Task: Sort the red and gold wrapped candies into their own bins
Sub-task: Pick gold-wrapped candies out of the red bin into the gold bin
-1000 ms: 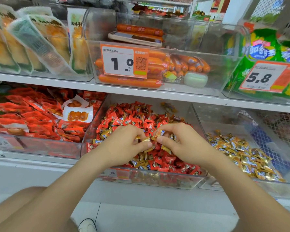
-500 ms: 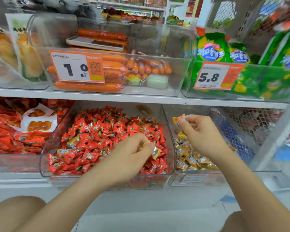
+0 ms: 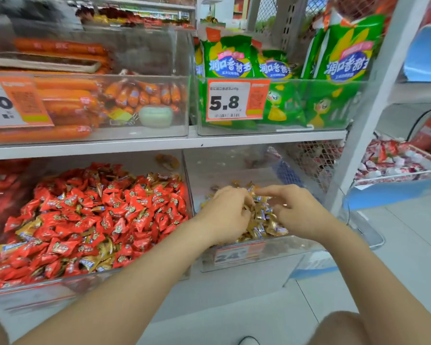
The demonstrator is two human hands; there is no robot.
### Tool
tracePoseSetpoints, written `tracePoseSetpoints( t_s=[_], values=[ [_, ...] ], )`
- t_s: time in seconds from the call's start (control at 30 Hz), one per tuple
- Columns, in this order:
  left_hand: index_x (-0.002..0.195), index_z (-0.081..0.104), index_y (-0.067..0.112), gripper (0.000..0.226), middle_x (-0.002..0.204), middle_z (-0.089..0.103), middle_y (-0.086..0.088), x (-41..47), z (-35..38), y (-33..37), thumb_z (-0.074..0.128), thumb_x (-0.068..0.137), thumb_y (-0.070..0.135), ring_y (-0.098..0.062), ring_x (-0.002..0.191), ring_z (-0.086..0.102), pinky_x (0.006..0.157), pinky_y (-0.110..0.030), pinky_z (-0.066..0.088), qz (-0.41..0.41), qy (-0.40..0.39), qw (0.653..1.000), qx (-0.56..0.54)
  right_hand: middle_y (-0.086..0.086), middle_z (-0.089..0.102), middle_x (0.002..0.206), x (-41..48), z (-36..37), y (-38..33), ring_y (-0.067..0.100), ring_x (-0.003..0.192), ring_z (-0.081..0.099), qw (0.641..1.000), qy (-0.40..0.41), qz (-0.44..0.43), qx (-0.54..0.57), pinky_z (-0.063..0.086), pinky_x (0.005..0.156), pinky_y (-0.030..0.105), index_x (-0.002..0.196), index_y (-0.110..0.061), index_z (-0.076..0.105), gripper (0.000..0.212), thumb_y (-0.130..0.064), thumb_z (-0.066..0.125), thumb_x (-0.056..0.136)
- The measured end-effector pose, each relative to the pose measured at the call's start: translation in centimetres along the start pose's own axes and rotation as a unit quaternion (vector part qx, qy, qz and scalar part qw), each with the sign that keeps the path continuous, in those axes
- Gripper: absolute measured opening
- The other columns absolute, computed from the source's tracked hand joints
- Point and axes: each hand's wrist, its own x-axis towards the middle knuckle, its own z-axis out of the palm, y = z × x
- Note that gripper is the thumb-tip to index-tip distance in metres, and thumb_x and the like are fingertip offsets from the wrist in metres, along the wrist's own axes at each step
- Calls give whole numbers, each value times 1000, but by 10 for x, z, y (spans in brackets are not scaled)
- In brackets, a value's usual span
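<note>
Resting side by side over the right-hand clear bin (image 3: 291, 252), both hands sit on its heap of gold candies (image 3: 261, 220). The left hand (image 3: 224, 212) is knuckles-up with its fingers curled down into the heap. Whether it grips a candy cannot be told, because the fingertips are hidden among the wrappers. The right hand (image 3: 297, 212) lies just beside it, blurred. Its forefinger is stretched towards the left hand and its other fingers are loosely bent, with no candy seen in it. Gold wrappers show between the two hands and spread in front of them to the bin's front wall, where a blurred price label (image 3: 239, 253) is stuck.

Touching this bin on its left side is a second clear bin (image 3: 60, 285), piled high with red candies (image 3: 97, 215). A number of stray gold ones (image 3: 90, 262) are mixed in, mostly near its front. Both bins stand on the lower level of a white shelf unit (image 3: 259, 139). On the level above, a bin of orange sausages (image 3: 65, 95) is on the left. On the right, green snack packets (image 3: 227, 61) stand behind a tag reading 5.8 (image 3: 234, 100). Far right, apart from the shelves, is a wire basket (image 3: 396, 176) of red and white sweets.
</note>
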Motion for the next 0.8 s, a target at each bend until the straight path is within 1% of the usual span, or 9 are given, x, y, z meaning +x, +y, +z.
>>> tracePoseSetpoints(
  t_s=[0.1, 0.23, 0.33, 0.4, 0.47, 0.53, 0.63, 0.73, 0.8],
  values=[
    [105, 73, 29, 25, 113, 63, 6, -27, -7, 0, 52, 97, 21, -17, 114, 57, 98, -39, 46, 93, 58, 992, 60, -7, 80, 102, -4, 0, -14, 4, 87, 75, 999, 13, -17, 35, 58, 76, 24, 119, -27, 76, 45, 2, 52, 96],
    [92, 69, 31, 13, 94, 54, 11, -80, -27, -18, 57, 91, 27, -15, 90, 51, 79, -38, 42, 154, 175, 966, 116, -1, 79, 79, -8, 23, -66, 20, 74, 75, 992, 8, -69, 103, 62, 78, 42, 97, -27, 79, 34, -3, 55, 93],
    [91, 65, 27, 10, 93, 55, 10, -102, -50, -61, 55, 89, 25, -16, 90, 51, 83, -40, 45, 111, 222, 961, 118, -7, 77, 78, -8, 53, -112, 11, 69, 71, 989, 30, -130, 66, 59, 73, 27, 96, -31, 79, 30, -11, 57, 90],
    [104, 65, 28, 20, 109, 60, 11, -108, -67, -97, 50, 92, 32, -18, 108, 54, 100, -45, 43, 56, 208, 962, 165, -11, 77, 89, -3, 73, -140, 3, 77, 67, 982, 42, -184, 19, 52, 79, 16, 104, -29, 79, 32, -9, 58, 91],
    [131, 59, 32, 41, 141, 54, 10, -108, -83, -128, 41, 97, 46, -21, 138, 44, 119, -59, 27, 1, 150, 961, 231, -7, 75, 105, 12, 92, -159, 9, 94, 67, 973, 56, -222, -43, 53, 93, 26, 115, -27, 77, 37, -9, 55, 89],
    [142, 52, 35, 49, 153, 48, 10, -105, -98, -150, 37, 101, 57, -20, 147, 37, 121, -64, 21, -42, 92, 966, 239, 3, 71, 112, 28, 110, -174, 25, 107, 67, 971, 58, -214, -93, 54, 97, 40, 122, -21, 71, 40, -13, 51, 88],
    [110, 67, 33, 47, 110, 66, 10, -103, -118, -163, 35, 93, 63, -18, 112, 63, 98, -44, 48, -61, 80, 962, 254, 14, 60, 122, 44, 135, -190, 35, 113, 60, 970, 17, -163, -180, 48, 93, 40, 130, -10, 56, 36, -16, 53, 94],
    [97, 68, 33, 22, 98, 60, 13, -109, -126, -170, 54, 92, 49, -16, 99, 62, 88, -39, 48, -58, 78, 954, 282, 15, 58, 118, 35, 157, -210, 33, 109, 59, 946, -60, -181, -262, 42, 82, 35, 125, -6, 53, 30, -7, 58, 96],
    [97, 66, 34, 16, 96, 59, 14, -115, -129, -176, 58, 91, 45, -15, 100, 58, 91, -38, 44, -75, 66, 950, 295, 10, 56, 103, 32, 165, -215, 29, 95, 57, 953, -70, -195, -222, 41, 69, 29, 118, -8, 56, 26, -2, 58, 93]
  ],
)
